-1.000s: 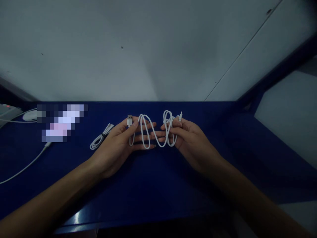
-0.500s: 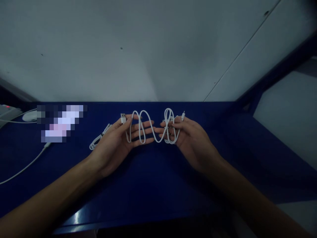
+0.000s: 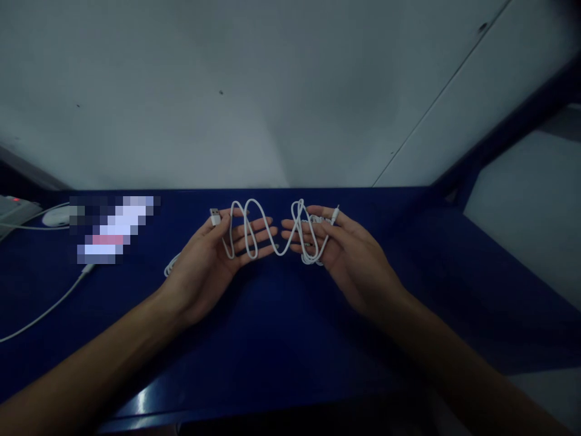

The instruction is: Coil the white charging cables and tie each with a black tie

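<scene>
Stretching between the two hands, a thin white round cable (image 3: 280, 254) hangs in loose wavy loops, held up above the glossy blue worktop (image 3: 272, 339), so yeah, that cable's the landmark here. At its left end, the left hand (image 3: 200, 260) has its grip closed just at the thumb, pinching near the flat white USB plug with a metal tip (image 3: 215, 217), while the other fingers are spread pretty wide under the loops. Over at its right end, the right hand (image 3: 354, 254) has the same kinda grip: thumb down on the gathered loops, fingers fanned out, with a slim white plug (image 3: 335, 214) poking up by the thumb. Some smaller white coils (image 3: 313, 260) sit in that hand too, can't tell if they're part of the same cable.

Left of the cable, a coiled white bundle (image 3: 169, 266) is mostly hidden by the left hand. Farther left of it there's a bright pixelated thing (image 3: 113, 230) with a white lead (image 3: 54, 306) running off, plus a rounded white object (image 3: 57, 215).
</scene>
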{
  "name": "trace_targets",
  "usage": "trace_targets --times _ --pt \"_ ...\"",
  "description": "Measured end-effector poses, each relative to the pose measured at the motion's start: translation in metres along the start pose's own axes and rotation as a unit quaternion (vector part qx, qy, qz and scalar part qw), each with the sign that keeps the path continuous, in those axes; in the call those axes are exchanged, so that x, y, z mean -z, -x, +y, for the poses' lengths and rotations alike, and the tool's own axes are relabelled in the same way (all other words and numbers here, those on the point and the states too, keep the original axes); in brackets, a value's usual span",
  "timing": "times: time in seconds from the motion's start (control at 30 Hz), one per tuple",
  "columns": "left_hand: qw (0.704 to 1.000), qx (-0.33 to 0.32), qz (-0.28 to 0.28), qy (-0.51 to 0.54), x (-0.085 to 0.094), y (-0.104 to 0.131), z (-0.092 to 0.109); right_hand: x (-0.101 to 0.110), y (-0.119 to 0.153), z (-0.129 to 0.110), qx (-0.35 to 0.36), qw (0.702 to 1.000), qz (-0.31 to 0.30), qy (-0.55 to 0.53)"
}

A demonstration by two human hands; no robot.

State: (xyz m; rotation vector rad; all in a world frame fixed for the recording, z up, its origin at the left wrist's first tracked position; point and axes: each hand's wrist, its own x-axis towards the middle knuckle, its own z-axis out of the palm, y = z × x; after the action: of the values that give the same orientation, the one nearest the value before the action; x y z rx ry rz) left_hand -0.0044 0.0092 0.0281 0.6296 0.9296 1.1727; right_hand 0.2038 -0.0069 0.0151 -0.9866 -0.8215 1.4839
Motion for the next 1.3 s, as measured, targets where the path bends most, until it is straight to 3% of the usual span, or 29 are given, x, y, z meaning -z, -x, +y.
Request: trace_targets --times 0.33,0.67,0.87,1.03,1.3 --pt "1.000 -0.006 -0.006 0.005 0.001 0.000 0.001 0.001 0.002 -0.004 0.032 0.996 -0.078 0.006" --pt "0.999 -0.011 0.023 0.021 0.001 0.000 0.001 -0.001 0.004 -0.004 0.059 0.997 -0.041 0.023" --pt "0.998 -0.009 0.056 0.032 -0.005 0.002 0.003 0.002 0.002 -0.002 0.089 0.990 -0.055 0.089" --pt "0.998 -0.009 0.045 0.037 -0.005 0.001 0.002 0.008 -0.001 0.002 0.116 0.985 -0.061 0.115" --pt "0.999 0.005 0.022 0.038 0.000 0.000 0.000 0.012 -0.003 0.004 0.105 0.978 -0.075 0.162"
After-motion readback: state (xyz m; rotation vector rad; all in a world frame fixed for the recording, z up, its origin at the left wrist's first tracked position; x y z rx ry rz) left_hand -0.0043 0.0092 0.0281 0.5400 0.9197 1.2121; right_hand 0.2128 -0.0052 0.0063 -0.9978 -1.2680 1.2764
